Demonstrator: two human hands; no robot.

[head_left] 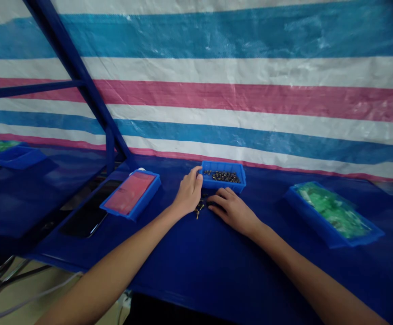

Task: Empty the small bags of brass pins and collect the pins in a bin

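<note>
My left hand (188, 193) curls narrow against the blue tray (221, 185); my right hand (233, 210) rests half-closed beside loose screws (199, 210) on the tabletop (196, 271). Whether either holds one, I cannot tell. Screws: small, light, hard; pinch by the shank.

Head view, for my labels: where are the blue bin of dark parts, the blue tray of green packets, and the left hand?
blue bin (223, 184), head view, front wall
blue tray (318, 228), head view, front rim
left hand (188, 193), head view, back of hand
</note>
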